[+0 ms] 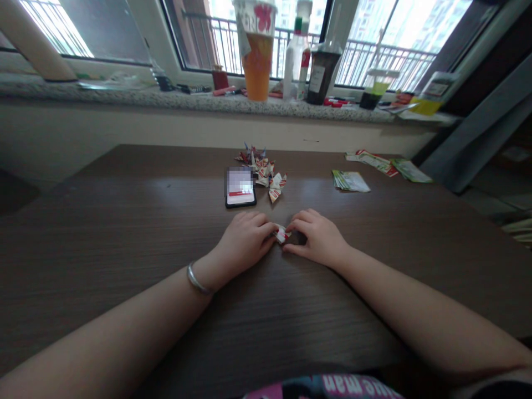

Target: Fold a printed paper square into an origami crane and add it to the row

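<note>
- Two bare hands on my head cam, both low over the dark brown wood-grain table; the small white-and-red folded paper piece is between them, approx. mid-table.
- L hand: fingers curled, nearly closed, tips at the piece's L edge, looks like a pinch.
- R hand: half open, gap betw. thumb & index; index tip at the R edge. Can't tell if it grips or only touches.
- Risk, my call: piece is tiny, so uneven pull could skew a crease or tear it; w/ the R thumb off it, it could twist or slip.
- Fingers hide much of it, so I can't check the folds; a misfold could go unnoticed.
- Just beyond the L hand: black-edged phone w/ lit screen. A fwd reach could bump it.
- Beside the phone: cluster of spiky red-and-white folded paper shapes, prob. easily crushed or scattered; also in the way straight ahead.
- Far R: flat stack of green-and-white paper packets, well clear of both hands.
- Speckled stone windowsill behind: tall clear cup of orange drink, spill risk only if knocked.
</note>
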Tool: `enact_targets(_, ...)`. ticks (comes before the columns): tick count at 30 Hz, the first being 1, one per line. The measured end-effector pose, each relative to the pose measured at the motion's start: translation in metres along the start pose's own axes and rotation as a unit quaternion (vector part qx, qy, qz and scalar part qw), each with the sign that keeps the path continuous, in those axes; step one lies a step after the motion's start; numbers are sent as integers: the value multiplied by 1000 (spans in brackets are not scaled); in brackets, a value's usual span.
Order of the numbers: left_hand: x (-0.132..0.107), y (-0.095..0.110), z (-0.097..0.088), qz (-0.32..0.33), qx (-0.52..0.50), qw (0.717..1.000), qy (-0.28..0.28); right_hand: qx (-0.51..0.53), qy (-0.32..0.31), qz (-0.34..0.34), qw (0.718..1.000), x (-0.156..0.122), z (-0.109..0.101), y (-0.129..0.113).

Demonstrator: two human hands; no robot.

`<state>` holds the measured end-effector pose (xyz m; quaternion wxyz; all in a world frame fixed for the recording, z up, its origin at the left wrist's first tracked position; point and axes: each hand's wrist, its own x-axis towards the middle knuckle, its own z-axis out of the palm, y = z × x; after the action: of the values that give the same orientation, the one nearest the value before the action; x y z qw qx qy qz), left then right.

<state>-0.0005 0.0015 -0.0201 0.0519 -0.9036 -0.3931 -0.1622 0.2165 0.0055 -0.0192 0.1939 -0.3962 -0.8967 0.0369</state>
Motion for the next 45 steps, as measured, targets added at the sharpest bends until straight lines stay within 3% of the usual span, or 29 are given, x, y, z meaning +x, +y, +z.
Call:
enact_targets(7,-2,5,-4,31,70,996,33,-22,-13,-13,1000,-2,-3,-4)
enact_targets(18,1,2,-2,53,77,995,14,11,-4,-27,1000,1,-3,-5)
enact_targets(34,1,0,7,-5,-35,999,33,33,-4,11,999,3,6,1)
enact_targets(45,1,-3,9,0,-59,998,19,63,0,31,998,2,5,-2)
